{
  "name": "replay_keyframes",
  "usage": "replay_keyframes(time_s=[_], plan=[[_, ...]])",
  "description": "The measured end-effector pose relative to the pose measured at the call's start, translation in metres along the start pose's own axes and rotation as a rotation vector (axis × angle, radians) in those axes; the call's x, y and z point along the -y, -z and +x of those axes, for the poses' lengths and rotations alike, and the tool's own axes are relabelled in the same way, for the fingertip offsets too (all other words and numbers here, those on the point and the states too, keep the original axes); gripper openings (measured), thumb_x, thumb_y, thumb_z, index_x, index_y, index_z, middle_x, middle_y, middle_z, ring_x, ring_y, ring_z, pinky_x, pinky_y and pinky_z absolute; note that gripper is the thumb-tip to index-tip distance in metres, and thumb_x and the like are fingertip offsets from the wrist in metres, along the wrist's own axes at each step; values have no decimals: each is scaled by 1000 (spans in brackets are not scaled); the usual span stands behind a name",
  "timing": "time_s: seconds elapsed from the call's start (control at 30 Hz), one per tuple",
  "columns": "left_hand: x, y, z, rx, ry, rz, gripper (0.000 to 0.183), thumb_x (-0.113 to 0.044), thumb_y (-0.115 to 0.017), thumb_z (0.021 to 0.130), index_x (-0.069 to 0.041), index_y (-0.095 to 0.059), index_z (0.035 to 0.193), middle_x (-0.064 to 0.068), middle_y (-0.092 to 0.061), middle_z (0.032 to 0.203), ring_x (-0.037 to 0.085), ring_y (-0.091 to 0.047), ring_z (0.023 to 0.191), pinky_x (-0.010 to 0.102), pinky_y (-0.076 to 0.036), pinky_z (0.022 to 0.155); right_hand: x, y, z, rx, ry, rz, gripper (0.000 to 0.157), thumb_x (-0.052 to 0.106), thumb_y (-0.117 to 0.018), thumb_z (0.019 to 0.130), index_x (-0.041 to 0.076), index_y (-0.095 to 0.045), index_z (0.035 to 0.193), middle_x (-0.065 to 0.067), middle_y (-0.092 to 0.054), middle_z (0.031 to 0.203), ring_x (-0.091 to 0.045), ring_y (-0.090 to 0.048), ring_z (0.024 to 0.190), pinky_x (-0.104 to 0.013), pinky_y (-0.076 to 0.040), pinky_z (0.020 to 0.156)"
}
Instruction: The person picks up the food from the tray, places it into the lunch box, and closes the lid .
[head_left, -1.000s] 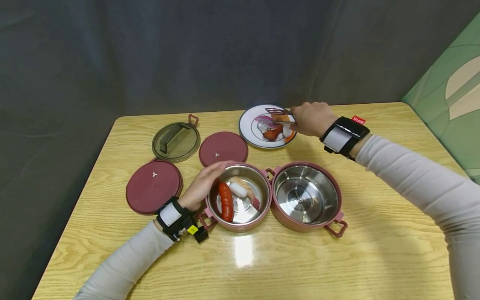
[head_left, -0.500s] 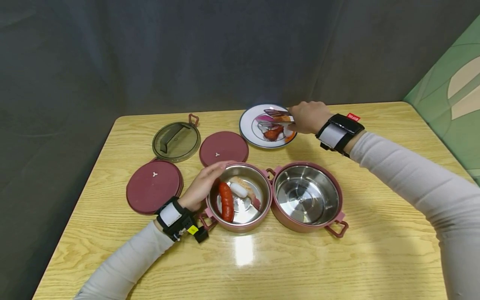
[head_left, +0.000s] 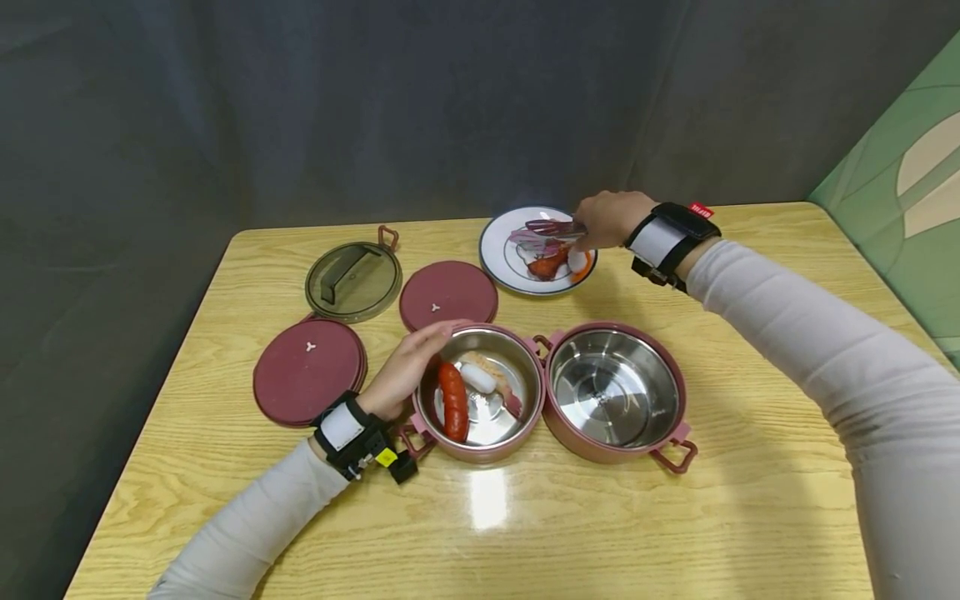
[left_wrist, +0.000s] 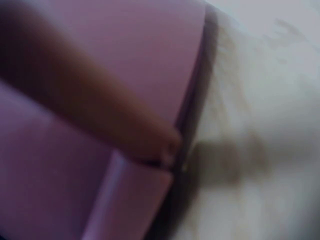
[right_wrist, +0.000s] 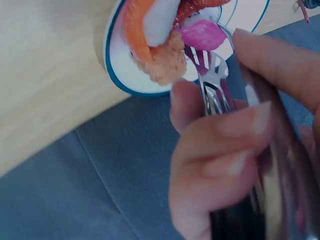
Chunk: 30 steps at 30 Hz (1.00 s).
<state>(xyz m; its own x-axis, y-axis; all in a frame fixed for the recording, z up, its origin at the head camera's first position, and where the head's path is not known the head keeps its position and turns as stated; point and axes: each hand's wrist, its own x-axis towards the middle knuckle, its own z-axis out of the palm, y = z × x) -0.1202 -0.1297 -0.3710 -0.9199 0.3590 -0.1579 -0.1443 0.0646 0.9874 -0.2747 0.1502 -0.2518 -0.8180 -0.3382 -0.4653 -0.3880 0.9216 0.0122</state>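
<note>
In the head view my left hand (head_left: pixel 405 371) lies along the left side of a pink pot (head_left: pixel 480 457), fingers extended on its rim. A finger (left_wrist: pixel 110 110) touches the outer wall in the blurred left wrist view. The pot contains a red sausage (head_left: pixel 453 402), a white oblong piece (head_left: pixel 477 377) and a bacon-like strip (head_left: pixel 513 402). My right hand (head_left: pixel 613 218) holds metal tongs (right_wrist: pixel 215 75) over a white plate (head_left: pixel 497 250). Their tips are at a pink piece (right_wrist: pixel 204 35), beside a fried piece (right_wrist: pixel 162 60) and an orange-and-white piece (right_wrist: pixel 157 22). Contact is unclear.
A second pink pot (head_left: pixel 611 392) stands right against the first, nothing inside. Dark red discs, one at left (head_left: pixel 309 375) and one behind the pots (head_left: pixel 448 293), lie on the table. A transparent lid (head_left: pixel 367 287) lies at back left.
My right hand has moved slightly left and back over the plate, and the tongs' arms look closer together. My left hand and both pots stay in place.
</note>
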Motion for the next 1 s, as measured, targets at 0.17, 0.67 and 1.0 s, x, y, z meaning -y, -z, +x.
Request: replay_keyframes(time_s=[0.17, 0.67, 1.0], plan=[[-1, 1, -1, 5, -17, -9, 42, -26, -37, 106, -5, -49, 141, 13, -49, 144, 25, -39, 137, 43, -25, 117, -4, -4, 2, 7, 5, 23, 50, 32, -62, 93, -1, -57, 130, -19, -64, 116, -31, -57, 94, -47, -50, 81], [-1, 0, -1, -11, 16, 9, 44, -26, -37, 106, -3, -46, 143, 15, -47, 145, 27, -38, 137, 45, -24, 118, -9, -21, -2, -74, 24, 88, 40, 26, -60, 96, 1, -60, 127, -12, -60, 96, -29, -53, 84, -36, -38, 65], [1, 0, -1, 5, -12, -22, 42, -25, -37, 106, -4, -50, 140, 13, -49, 144, 24, -39, 137, 43, -25, 117, -15, -23, -6, -122, 69, 83, 40, 25, -61, 96, 2, -59, 128, -13, -63, 98, -28, -54, 80, -36, -41, 65]])
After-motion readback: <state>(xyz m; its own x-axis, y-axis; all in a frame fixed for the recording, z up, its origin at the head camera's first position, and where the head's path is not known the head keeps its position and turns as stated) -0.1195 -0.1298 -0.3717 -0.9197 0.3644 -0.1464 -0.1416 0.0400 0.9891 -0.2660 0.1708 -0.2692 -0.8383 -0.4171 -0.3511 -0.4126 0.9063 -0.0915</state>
